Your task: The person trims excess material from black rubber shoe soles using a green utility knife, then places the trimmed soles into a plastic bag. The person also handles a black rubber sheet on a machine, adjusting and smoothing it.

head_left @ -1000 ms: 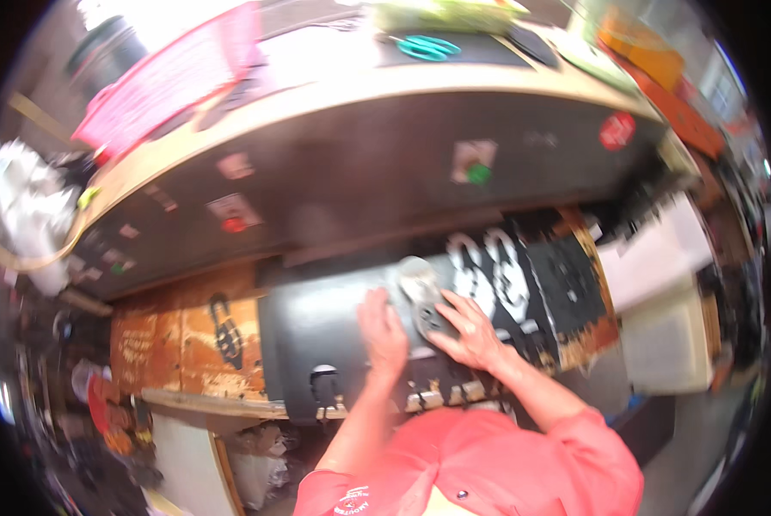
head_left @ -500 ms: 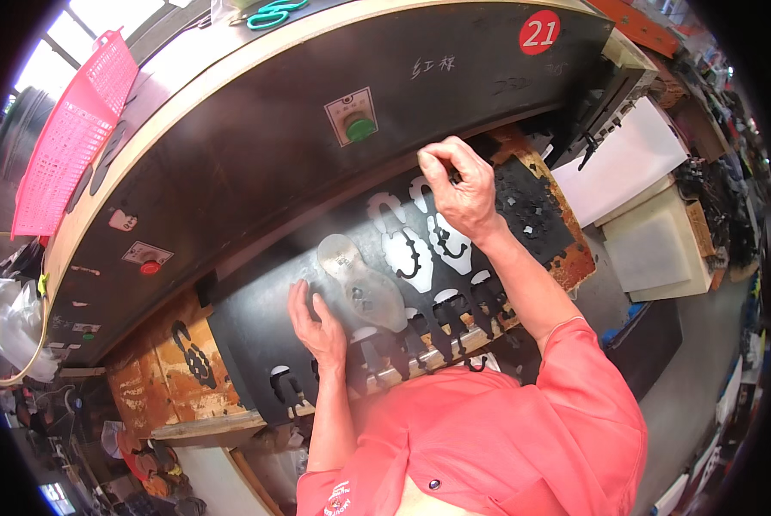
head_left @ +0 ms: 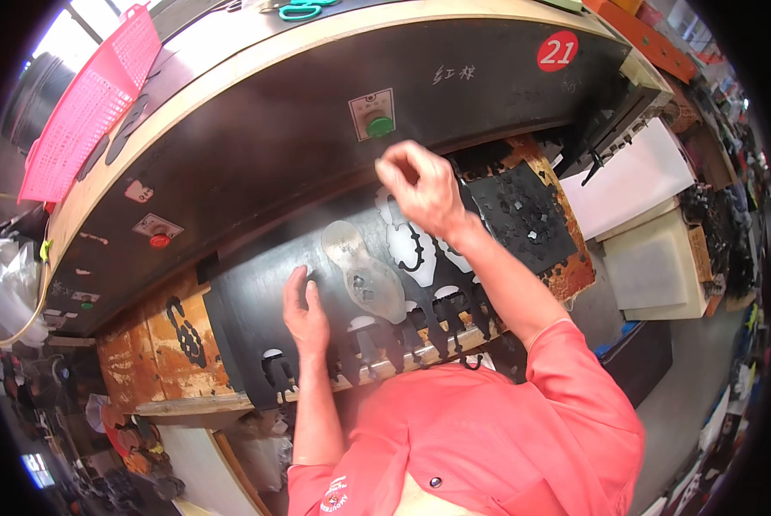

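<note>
My left hand point(head_left: 305, 316) hovers at or just above a black sheet point(head_left: 252, 288), its fingers straight and thumb apart, holding nothing. Beside it on the sheet lies a greyish sole-shaped piece point(head_left: 377, 291) with a dark patterned patch. My right hand point(head_left: 424, 191) is raised over the far part of the sheet, in front of a green button point(head_left: 379, 127). Its fingers curl toward the thumb, slightly blurred; anything inside them is hidden. Under that wrist the sheet has sole-like cut-outs showing white point(head_left: 413, 254). More cut-outs run along the near edge.
A dark machine panel with a red button point(head_left: 159, 241) rises behind the sheet. Small black scraps point(head_left: 523, 211) lie at the right. A black cut piece point(head_left: 187, 334) rests on the rusty bed at left. A pink basket point(head_left: 93, 107) and green-handled scissors point(head_left: 306, 10) are on top.
My right hand has moved left over the sheet, toward the green button, its fingers still curled. My left hand has shifted slightly left of the sole-shaped piece. The whole view has also turned a little.
</note>
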{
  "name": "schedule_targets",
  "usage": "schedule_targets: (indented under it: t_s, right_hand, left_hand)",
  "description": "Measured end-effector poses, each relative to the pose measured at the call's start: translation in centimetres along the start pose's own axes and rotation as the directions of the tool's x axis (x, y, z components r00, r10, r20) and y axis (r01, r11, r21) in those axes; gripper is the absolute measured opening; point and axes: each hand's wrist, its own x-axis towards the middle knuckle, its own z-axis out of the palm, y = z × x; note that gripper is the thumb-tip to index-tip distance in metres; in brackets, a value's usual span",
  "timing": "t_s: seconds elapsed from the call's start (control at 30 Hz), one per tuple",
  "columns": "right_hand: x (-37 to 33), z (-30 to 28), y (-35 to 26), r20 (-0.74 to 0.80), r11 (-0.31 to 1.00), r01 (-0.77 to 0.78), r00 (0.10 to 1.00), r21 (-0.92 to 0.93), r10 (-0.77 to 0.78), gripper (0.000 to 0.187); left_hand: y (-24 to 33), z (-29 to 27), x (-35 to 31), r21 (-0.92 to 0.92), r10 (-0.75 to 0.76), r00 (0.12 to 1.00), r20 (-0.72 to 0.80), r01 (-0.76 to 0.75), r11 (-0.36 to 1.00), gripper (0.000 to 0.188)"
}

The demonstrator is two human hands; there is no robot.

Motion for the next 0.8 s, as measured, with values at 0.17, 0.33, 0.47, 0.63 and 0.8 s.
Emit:
schedule_targets:
  t_s: [0.17,0.33,0.47,0.63,0.8]
  right_hand:
    - [-9.8,0.9,-1.5,0.338,0.988,-0.147,0.928,-0.05,0.155,0.048]
    - [-14.0,3.8,-1.4,0.454,0.988,-0.026,0.886,-0.15,0.092,0.082]
    - [-14.6,4.4,-1.3,0.525,0.987,0.002,0.847,-0.159,0.083,0.087]
    - [-15.0,5.1,-1.4,0.456,0.991,0.042,0.89,-0.13,0.022,0.074]
    - [-14.4,4.4,-1.6,0.349,0.983,-0.164,0.919,-0.081,0.182,0.066]
  left_hand:
    - [-0.6,-5.7,1.7,0.304,0.108,0.987,0.116,-0.138,0.943,0.033]
    - [-1.9,-5.0,1.5,0.628,0.256,0.948,0.191,-0.319,0.71,0.048]
    - [-2.3,-4.7,1.2,0.627,0.24,0.957,0.163,-0.288,0.724,0.049]
    - [-2.5,-4.9,1.4,0.64,0.25,0.954,0.163,-0.295,0.709,0.046]
    - [-2.6,-4.8,1.4,0.626,0.238,0.958,0.161,-0.286,0.726,0.045]
